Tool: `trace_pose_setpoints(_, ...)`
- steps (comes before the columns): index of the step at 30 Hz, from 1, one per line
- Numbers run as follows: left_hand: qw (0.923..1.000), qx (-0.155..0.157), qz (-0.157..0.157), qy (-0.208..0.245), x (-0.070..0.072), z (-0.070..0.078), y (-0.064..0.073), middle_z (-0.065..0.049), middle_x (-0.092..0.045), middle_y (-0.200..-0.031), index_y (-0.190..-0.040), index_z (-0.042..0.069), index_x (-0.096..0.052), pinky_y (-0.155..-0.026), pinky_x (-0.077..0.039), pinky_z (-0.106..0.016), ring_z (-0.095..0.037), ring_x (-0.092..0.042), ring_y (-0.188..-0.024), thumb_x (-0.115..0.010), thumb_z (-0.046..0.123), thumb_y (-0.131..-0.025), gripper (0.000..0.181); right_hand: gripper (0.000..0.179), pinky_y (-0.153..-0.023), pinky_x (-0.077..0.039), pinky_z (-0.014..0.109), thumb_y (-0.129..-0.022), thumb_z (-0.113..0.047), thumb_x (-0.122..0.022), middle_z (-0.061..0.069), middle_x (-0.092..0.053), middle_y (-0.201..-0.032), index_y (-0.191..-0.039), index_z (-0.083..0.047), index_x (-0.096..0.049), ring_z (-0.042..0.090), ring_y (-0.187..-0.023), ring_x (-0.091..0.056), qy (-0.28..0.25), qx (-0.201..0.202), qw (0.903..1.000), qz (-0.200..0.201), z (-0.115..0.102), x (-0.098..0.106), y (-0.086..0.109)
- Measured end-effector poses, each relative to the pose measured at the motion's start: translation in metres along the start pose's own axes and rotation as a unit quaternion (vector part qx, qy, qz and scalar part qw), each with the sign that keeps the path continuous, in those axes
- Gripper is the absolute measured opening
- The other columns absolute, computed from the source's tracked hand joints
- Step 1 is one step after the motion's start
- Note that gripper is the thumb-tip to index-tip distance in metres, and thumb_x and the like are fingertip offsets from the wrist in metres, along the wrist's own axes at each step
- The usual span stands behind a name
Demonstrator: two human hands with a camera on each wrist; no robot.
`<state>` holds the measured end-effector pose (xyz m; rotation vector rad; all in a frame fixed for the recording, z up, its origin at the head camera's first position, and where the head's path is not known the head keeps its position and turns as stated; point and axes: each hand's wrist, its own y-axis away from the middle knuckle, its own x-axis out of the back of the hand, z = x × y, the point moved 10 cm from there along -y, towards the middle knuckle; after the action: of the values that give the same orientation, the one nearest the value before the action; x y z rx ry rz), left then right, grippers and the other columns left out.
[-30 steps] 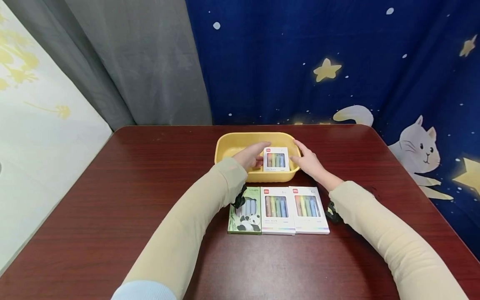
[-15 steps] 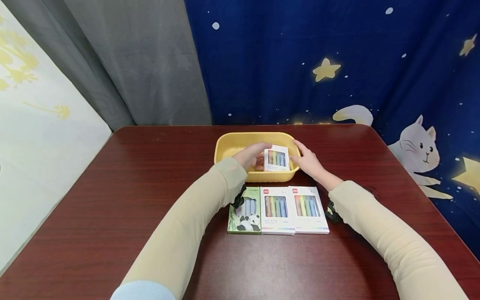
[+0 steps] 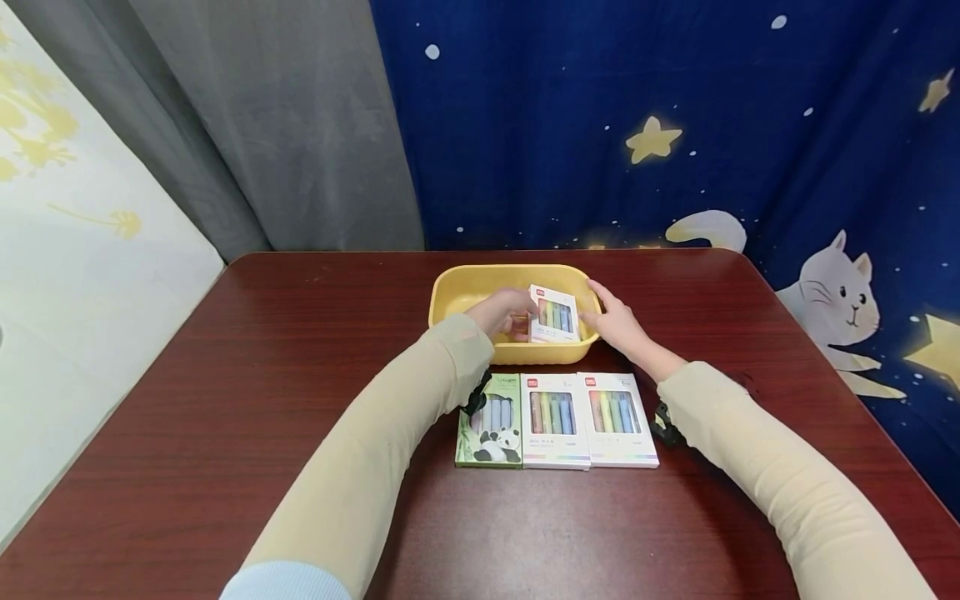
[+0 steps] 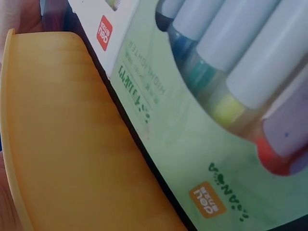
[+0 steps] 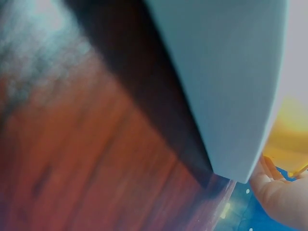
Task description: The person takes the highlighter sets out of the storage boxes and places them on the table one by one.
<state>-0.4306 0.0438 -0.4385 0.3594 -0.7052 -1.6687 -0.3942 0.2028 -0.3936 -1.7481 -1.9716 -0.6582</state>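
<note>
A white highlighter box (image 3: pixel 553 315) with a clear window leans tilted inside the yellow basket (image 3: pixel 517 355), its top left corner raised. My left hand (image 3: pixel 501 312) reaches into the basket and pinches the left edge of this box; part of the grip is hidden. At the basket's right rim, my right hand (image 3: pixel 618 327) holds on with its fingers stretched along the rim and the thumb on the inner side, close to the box. In the right wrist view only part of the right hand (image 5: pixel 281 199) shows, against the basket.
In front of the basket lie a green panda highlighter box (image 3: pixel 491 446) and two white highlighter boxes (image 3: pixel 557 450), side by side on the dark red wooden table (image 3: pixel 300 350). Behind the table's far edge hang a grey curtain (image 3: pixel 315 125) and a blue starry curtain (image 3: pixel 540 117).
The white box in the basket has tilted, its top left corner rising. My left fingers have shifted onto its left edge. The right hand and the boxes in front have stayed put.
</note>
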Motion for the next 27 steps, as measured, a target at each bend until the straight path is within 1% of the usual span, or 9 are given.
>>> trace_pose_setpoints(5,0.9999,-0.004,-0.006,0.009,-0.004,-0.015,-0.106,-0.013,-0.060,-0.094,-0.119,0.030,-0.053,-0.055,-0.052,-0.043,-0.030,-0.062,-0.075,-0.054,-0.007,-0.083,0.052,0.066,-0.093,-0.040,0.040,-0.091,-0.015,-0.049,0.020,-0.024,-0.147,-0.148,-0.015,-0.015,0.032,-0.121,-0.037,-0.001,0.001,1.0000,-0.002,0.000,0.000,0.000)
trace_pose_setpoints(7,1.0000,-0.003,-0.006,0.006,-0.004,-0.016,-0.115,-0.013,-0.061,-0.093,-0.125,0.034,-0.050,-0.056,-0.052,-0.043,-0.030,-0.062,-0.075,-0.054,-0.008,-0.082,0.061,0.066,-0.094,-0.040,0.040,-0.091,-0.015,-0.049,0.019,-0.024,-0.148,-0.148,-0.015,-0.015,0.031,-0.121,-0.037,-0.001,0.001,1.0000,-0.003,0.000,-0.001,-0.001)
trace_pose_setpoints(9,1.0000,-0.002,-0.009,0.001,-0.004,-0.014,-0.107,-0.013,-0.061,-0.090,-0.130,0.036,-0.047,-0.054,-0.053,-0.042,-0.030,-0.062,-0.072,-0.051,-0.010,-0.082,0.066,0.066,-0.095,-0.039,0.041,-0.091,-0.015,-0.049,0.019,-0.023,-0.148,-0.148,-0.015,-0.015,0.031,-0.121,-0.037,-0.001,0.001,1.0000,-0.003,0.000,-0.001,-0.001)
trace_pose_setpoints(10,0.9999,0.000,-0.013,-0.001,-0.003,-0.013,-0.095,-0.014,-0.062,-0.092,-0.130,0.037,-0.047,-0.055,-0.053,-0.041,-0.029,-0.062,-0.073,-0.053,-0.010,-0.082,0.068,0.066,-0.095,-0.039,0.041,-0.091,-0.015,-0.049,0.019,-0.023,-0.148,-0.148,-0.015,-0.015,0.031,-0.122,-0.037,0.000,0.001,1.0000,-0.004,0.000,-0.001,-0.001)
trace_pose_setpoints(12,0.9995,-0.002,-0.023,-0.021,-0.002,-0.007,-0.061,-0.016,-0.061,-0.094,-0.134,0.036,-0.044,-0.054,-0.054,-0.037,-0.027,-0.060,-0.069,-0.052,-0.009,-0.083,0.068,0.066,-0.096,-0.039,0.041,-0.091,-0.015,-0.049,0.018,-0.023,-0.148,-0.148,-0.015,-0.015,0.031,-0.122,-0.036,-0.001,0.001,1.0000,-0.003,0.000,0.000,-0.001)
trace_pose_setpoints(16,0.9974,-0.017,-0.030,-0.064,-0.001,0.006,0.017,-0.016,-0.058,-0.114,-0.141,0.031,-0.035,-0.056,-0.053,-0.027,-0.023,-0.055,-0.069,-0.051,-0.004,-0.088,0.066,0.066,-0.098,-0.037,0.042,-0.091,-0.015,-0.049,0.018,-0.022,-0.148,-0.148,-0.015,-0.015,0.031,-0.123,-0.035,-0.001,0.003,1.0000,-0.003,0.001,0.000,-0.001)
trace_pose_setpoints(20,0.9964,-0.023,-0.025,-0.078,0.000,0.014,0.062,-0.013,-0.051,-0.127,-0.144,0.024,-0.029,-0.054,-0.050,-0.021,-0.020,-0.052,-0.072,-0.049,-0.003,-0.090,0.064,0.066,-0.098,-0.036,0.043,-0.091,-0.015,-0.049,0.018,-0.022,-0.149,-0.148,-0.015,-0.015,0.032,-0.124,-0.034,0.002,0.004,1.0000,-0.001,0.000,0.000,0.000)
trace_pose_setpoints(23,0.9965,-0.029,-0.020,-0.075,0.001,0.016,0.065,-0.012,-0.051,-0.128,-0.144,0.025,-0.030,-0.050,-0.049,-0.020,-0.020,-0.054,-0.071,-0.049,-0.004,-0.088,0.065,0.066,-0.098,-0.037,0.043,-0.091,-0.015,-0.049,0.018,-0.022,-0.149,-0.148,-0.015,-0.015,0.032,-0.124,-0.034,0.002,0.004,1.0000,-0.002,0.000,0.000,0.000)
trace_pose_setpoints(27,0.9963,-0.040,-0.021,-0.073,0.002,0.016,0.045,-0.013,-0.054,-0.123,-0.142,0.028,-0.033,-0.044,-0.048,-0.023,-0.021,-0.055,-0.062,-0.051,-0.006,-0.085,0.069,0.066,-0.097,-0.037,0.042,-0.091,-0.015,-0.049,0.018,-0.021,-0.149,-0.148,-0.015,-0.015,0.032,-0.125,-0.034,0.001,0.003,1.0000,-0.002,0.000,0.000,0.000)
